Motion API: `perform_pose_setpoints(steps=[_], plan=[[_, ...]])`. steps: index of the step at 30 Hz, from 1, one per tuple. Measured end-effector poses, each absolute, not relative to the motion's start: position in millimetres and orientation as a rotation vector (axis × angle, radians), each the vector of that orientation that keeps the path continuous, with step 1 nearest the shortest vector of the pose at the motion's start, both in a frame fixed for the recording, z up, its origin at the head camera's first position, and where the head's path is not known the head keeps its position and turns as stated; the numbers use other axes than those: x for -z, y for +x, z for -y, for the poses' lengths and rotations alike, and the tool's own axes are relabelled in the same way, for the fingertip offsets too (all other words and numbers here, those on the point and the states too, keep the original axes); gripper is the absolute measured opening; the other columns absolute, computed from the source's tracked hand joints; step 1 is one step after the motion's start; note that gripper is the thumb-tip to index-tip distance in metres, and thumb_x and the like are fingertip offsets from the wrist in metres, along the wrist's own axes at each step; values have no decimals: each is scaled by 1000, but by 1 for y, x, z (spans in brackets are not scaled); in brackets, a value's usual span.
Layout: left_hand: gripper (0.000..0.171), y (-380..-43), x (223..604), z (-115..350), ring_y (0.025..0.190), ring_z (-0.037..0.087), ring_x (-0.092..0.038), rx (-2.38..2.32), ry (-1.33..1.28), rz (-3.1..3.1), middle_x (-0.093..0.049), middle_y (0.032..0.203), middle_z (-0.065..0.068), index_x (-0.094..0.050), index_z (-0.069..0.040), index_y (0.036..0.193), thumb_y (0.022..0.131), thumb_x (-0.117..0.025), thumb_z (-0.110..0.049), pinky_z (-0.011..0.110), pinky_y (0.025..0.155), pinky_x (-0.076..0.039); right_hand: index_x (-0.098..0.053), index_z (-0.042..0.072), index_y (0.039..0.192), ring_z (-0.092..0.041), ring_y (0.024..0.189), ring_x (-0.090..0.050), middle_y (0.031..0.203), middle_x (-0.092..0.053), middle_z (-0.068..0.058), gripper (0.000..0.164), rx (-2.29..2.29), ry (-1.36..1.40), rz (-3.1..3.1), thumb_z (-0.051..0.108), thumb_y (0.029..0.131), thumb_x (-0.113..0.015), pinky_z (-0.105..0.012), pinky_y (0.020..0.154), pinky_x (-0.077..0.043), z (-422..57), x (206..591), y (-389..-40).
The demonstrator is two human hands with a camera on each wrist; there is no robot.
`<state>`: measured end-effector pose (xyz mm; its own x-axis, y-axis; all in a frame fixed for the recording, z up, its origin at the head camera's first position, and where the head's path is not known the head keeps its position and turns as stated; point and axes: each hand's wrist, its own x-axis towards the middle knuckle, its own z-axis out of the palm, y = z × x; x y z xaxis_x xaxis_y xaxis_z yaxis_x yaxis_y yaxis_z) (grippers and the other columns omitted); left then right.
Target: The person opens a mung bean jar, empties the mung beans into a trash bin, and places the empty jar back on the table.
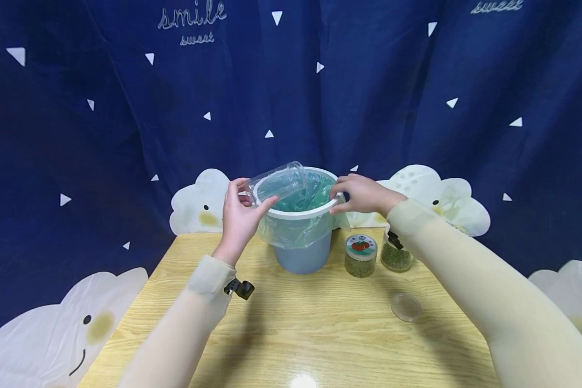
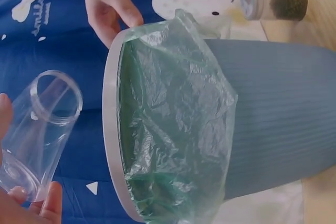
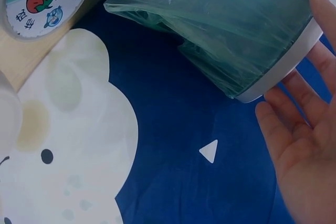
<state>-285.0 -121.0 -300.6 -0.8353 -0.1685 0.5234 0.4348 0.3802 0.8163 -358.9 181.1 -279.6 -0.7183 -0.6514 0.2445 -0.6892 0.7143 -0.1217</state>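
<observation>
A clear plastic jar (image 1: pixel 277 183) is held tilted above the mouth of a blue-grey trash bin (image 1: pixel 303 253), its open end towards the right. No contents show inside the jar (image 2: pixel 44 124) in the left wrist view. My left hand (image 1: pixel 241 215) grips it near its base, thumb on the near side. A thin green bag (image 2: pixel 178 108) lines the bin and hangs over its white rim (image 2: pixel 111 108). At the right of the bin, my right hand (image 1: pixel 361 194) holds the rim, with thumb and fingers on either side of it in the right wrist view.
A jar (image 1: pixel 360 264) with a tomato-printed lid stands right of the bin, partly filled with greenish bits. Beside it, another jar (image 1: pixel 396 257) is partly behind my right sleeve. A clear round lid (image 1: pixel 406 307) lies on the wooden table (image 1: pixel 291 323). A blue curtain (image 1: pixel 291 81) hangs behind.
</observation>
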Motion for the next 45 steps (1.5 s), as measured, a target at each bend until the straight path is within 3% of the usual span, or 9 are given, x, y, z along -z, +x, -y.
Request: perform_pose_setpoints(steps=[6,12,17,23,29,34,45], plan=[[75,-283,308,124,103,21,-55,1660,-158,2052,-54,128,12,-43,-6,139,83,-88,-24,33,93,-49,-75,15,105,-31,106,-59,114,-68,-6,31,-315,1063,2747,39,87,-83,-48,99,-49,-180,279,-356],[69,-281,313,127,104,19,-59,1805,-142,1981,-51,127,8,-39,-8,134,85,-86,-20,20,84,-52,-75,15,105,-30,106,-59,114,-68,-6,32,-307,1052,2737,40,87,-82,-47,99,-48,-180,281,-356],[60,-278,315,127,121,26,-58,1882,-101,1951,-47,126,5,-39,-11,124,85,-85,-20,27,90,-51,-74,13,108,-32,108,-59,117,-68,-7,35,-310,1035,2739,40,87,-82,-48,101,-47,-180,283,-356],[55,-273,320,126,114,25,-60,1912,-71,1945,-48,125,3,-38,-13,119,87,-82,-16,27,90,-51,-73,12,111,-32,111,-58,120,-66,-9,36,-327,1027,2731,39,89,-80,-48,104,-46,-181,288,-356],[60,-268,324,125,114,24,-60,1944,-97,1936,-48,129,9,-36,-9,130,88,-79,-11,23,92,-51,-70,12,114,-34,115,-56,124,-64,-10,33,-383,1047,2702,35,92,-78,-51,105,-45,-183,293,-352],[64,-265,324,126,114,25,-62,1980,-158,1940,-45,133,19,-38,-8,143,91,-76,-11,22,88,-53,-66,12,124,-36,125,-52,135,-57,-12,40,-458,1026,2719,36,95,-75,-52,109,-43,-187,299,-347],[58,-266,334,133,109,16,-58,1900,-190,1991,-56,129,14,-48,-7,142,92,-77,-15,23,89,-47,-58,9,137,-34,137,-43,144,-50,-12,46,-597,1010,2617,30,99,-71,-54,116,-35,-201,317,-338]])
